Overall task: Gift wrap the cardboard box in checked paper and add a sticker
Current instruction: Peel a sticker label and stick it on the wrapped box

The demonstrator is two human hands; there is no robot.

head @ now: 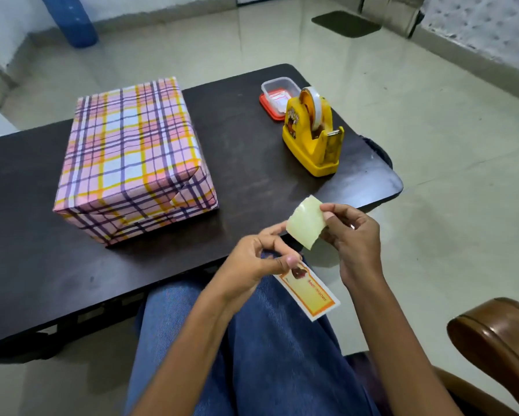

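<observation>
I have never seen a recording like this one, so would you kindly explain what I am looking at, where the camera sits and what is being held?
There is no machine here: a person works bare-handed, and the single picture comes from a camera worn on their head, looking down. On the dark table stand the box, already wrapped in checked paper, a yellow tape dispenser and a small plastic container. Over the lap, the left hand pinches an orange-bordered sticker, while the right hand pinches a pale sheet, probably its backing.
</observation>
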